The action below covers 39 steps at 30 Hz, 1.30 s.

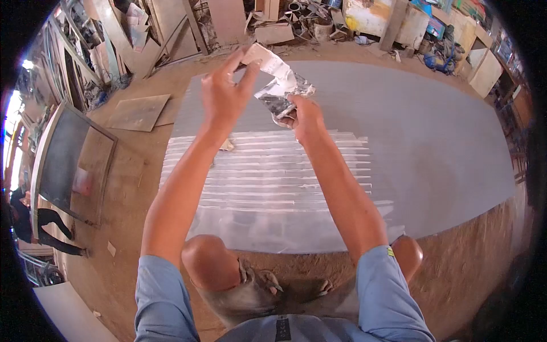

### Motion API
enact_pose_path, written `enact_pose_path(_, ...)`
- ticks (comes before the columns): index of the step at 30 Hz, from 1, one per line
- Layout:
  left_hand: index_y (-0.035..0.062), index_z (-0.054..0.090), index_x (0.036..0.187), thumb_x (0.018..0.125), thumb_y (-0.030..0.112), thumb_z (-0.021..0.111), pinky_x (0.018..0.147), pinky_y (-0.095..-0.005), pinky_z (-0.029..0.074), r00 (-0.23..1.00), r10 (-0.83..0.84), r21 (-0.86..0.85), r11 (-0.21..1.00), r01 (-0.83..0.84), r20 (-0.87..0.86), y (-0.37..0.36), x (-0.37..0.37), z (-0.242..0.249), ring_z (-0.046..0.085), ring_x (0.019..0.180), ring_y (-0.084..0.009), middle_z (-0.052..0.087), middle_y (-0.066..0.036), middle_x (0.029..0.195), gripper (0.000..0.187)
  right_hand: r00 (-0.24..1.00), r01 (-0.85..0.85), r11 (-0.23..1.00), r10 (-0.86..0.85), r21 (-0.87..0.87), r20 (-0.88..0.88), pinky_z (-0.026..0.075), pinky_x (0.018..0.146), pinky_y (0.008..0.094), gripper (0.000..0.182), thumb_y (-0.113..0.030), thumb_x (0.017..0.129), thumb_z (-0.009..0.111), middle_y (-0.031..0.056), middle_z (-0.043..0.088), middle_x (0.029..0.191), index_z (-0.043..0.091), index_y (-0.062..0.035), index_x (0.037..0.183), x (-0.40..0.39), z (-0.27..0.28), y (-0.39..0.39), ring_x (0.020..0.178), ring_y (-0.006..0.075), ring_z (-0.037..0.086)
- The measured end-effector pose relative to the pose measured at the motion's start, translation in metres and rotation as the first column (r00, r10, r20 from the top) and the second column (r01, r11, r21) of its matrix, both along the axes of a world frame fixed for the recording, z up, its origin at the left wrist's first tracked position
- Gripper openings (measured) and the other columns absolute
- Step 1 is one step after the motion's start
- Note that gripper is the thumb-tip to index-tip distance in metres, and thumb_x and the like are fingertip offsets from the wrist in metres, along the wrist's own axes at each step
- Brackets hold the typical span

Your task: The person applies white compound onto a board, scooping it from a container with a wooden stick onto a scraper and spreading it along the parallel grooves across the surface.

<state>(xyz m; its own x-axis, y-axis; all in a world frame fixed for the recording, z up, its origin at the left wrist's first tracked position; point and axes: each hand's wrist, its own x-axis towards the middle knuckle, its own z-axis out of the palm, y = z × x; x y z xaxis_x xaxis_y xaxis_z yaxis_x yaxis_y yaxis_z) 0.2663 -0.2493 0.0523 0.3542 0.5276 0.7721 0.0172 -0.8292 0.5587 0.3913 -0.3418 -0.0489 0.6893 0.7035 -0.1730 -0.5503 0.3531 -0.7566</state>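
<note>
My left hand (225, 85) pinches a flat spreader (261, 56) coated in white paste. Closed around the near edge of a smeared dark plate (276, 102) is my right hand (306, 117). White putty (283, 82) lies on that plate, where the spreader's far end meets it. Both hands are raised above a large grey panel (433, 125) on the ground. White stripes of putty (262, 176) run side to side across the panel's near left part, with a smoother whitish band closest to my knees. A small pale lump (228, 145) shows beside my left forearm.
A framed dark board (65, 154) stands at the left, with a person's legs (57, 228) behind it. A thin brown sheet (139, 112) lies on the dirt floor. Scrap wood and clutter (290, 23) line the back. Blue items (447, 60) sit at the far right.
</note>
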Motion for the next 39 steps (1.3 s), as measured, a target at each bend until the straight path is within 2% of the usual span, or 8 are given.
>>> enact_pose_path(2, 0.0077, 0.073, 0.120, 0.088, 0.025, 0.074, 0.083, -0.0339, 0.057, 0.998, 0.031, 0.195, 0.981, -0.019, -0.057, -0.007, 0.002, -0.003, 0.075, 0.097, -0.0248, 0.075, -0.015, 0.107, 0.036, 0.999, 0.018, 0.999, -0.017, -0.035, 0.052, 0.062, 0.077, 0.0481, 0.032, -0.012, 0.094, 0.059, 0.0174, 0.066, 0.108, 0.054, 0.0057, 0.121, -0.004, 0.005, -0.002, 0.093, 0.0297, 0.069)
enact_pose_path(9, 0.0028, 0.071, 0.119, 0.088, 0.021, 0.073, 0.086, -0.0343, 0.056, 0.981, -0.069, 0.335, 0.934, 0.127, -0.180, -0.004, 0.021, -0.018, 0.074, 0.097, -0.0282, 0.075, -0.016, 0.106, 0.037, 0.997, 0.028, 0.999, -0.026, -0.020, 0.070, 0.061, 0.078, 0.0450, 0.031, -0.012, 0.093, 0.061, 0.0153, 0.067, 0.105, 0.058, 0.0066, 0.117, -0.013, 0.015, -0.018, 0.092, 0.0270, 0.069)
enact_pose_path(14, 0.0064, 0.073, 0.116, 0.087, 0.025, 0.071, 0.081, -0.0400, 0.056, 0.969, -0.017, 0.136, 0.989, 0.052, -0.247, 0.024, 0.036, -0.015, 0.074, 0.091, -0.0324, 0.074, -0.019, 0.096, 0.035, 0.998, 0.043, 0.999, -0.042, -0.009, 0.049, 0.059, 0.082, 0.0429, 0.035, -0.014, 0.094, 0.061, 0.0137, 0.066, 0.109, 0.056, 0.0035, 0.124, -0.007, 0.003, -0.029, 0.098, 0.0257, 0.068)
enact_pose_path(20, 0.0063, 0.075, 0.105, 0.082, 0.029, 0.069, 0.078, -0.0446, 0.055, 0.919, -0.015, -0.055, 0.998, -0.007, -0.394, 0.043, 0.080, -0.080, 0.071, 0.085, -0.0384, 0.073, -0.021, 0.091, 0.033, 0.987, 0.092, 0.996, -0.090, -0.010, 0.136, 0.059, 0.080, 0.0393, 0.037, -0.017, 0.094, 0.062, 0.0140, 0.066, 0.115, 0.057, -0.0002, 0.127, 0.026, 0.001, -0.072, 0.098, 0.0252, 0.068)
enact_pose_path(30, 0.0070, 0.077, 0.097, 0.078, 0.030, 0.070, 0.073, -0.0444, 0.054, 0.876, 0.020, -0.140, 0.985, -0.099, -0.481, 0.067, 0.088, -0.083, 0.071, 0.080, -0.0379, 0.072, -0.021, 0.082, 0.030, 0.977, 0.143, 0.989, -0.133, -0.049, 0.169, 0.055, 0.078, 0.0377, 0.031, -0.017, 0.093, 0.064, 0.0101, 0.069, 0.110, 0.062, -0.0025, 0.120, 0.036, 0.005, -0.080, 0.094, 0.0216, 0.068)
enact_pose_path(33, 0.0050, 0.078, 0.093, 0.079, 0.032, 0.071, 0.070, -0.0412, 0.054, 0.889, -0.012, -0.264, 0.957, -0.123, -0.457, 0.063, 0.086, -0.073, 0.072, 0.077, -0.0320, 0.074, -0.017, 0.080, 0.031, 0.985, 0.109, 0.993, -0.101, -0.052, 0.142, 0.056, 0.078, 0.0383, 0.030, -0.017, 0.093, 0.064, 0.0100, 0.069, 0.109, 0.062, -0.0017, 0.119, 0.039, 0.004, -0.080, 0.094, 0.0223, 0.068)
enact_pose_path(35, 0.0018, 0.077, 0.092, 0.079, 0.033, 0.073, 0.069, -0.0362, 0.055, 0.940, -0.078, -0.391, 0.918, -0.062, -0.333, 0.077, 0.089, -0.074, 0.073, 0.075, -0.0224, 0.075, -0.013, 0.080, 0.034, 0.988, 0.083, 0.996, -0.076, -0.045, 0.136, 0.056, 0.079, 0.0392, 0.031, -0.017, 0.093, 0.064, 0.0109, 0.069, 0.110, 0.062, -0.0007, 0.119, 0.039, 0.004, -0.080, 0.094, 0.0229, 0.068)
enact_pose_path(39, 0.0005, 0.077, 0.092, 0.080, 0.030, 0.073, 0.068, -0.0313, 0.054, 0.940, -0.059, -0.370, 0.926, -0.073, -0.335, 0.063, 0.075, -0.017, 0.071, 0.073, -0.0148, 0.075, -0.010, 0.079, 0.033, 0.998, 0.023, 0.994, -0.015, -0.108, 0.069, 0.057, 0.084, 0.0432, 0.035, -0.016, 0.093, 0.064, 0.0138, 0.066, 0.115, 0.058, 0.0016, 0.123, 0.048, -0.002, -0.071, 0.095, 0.0256, 0.068)
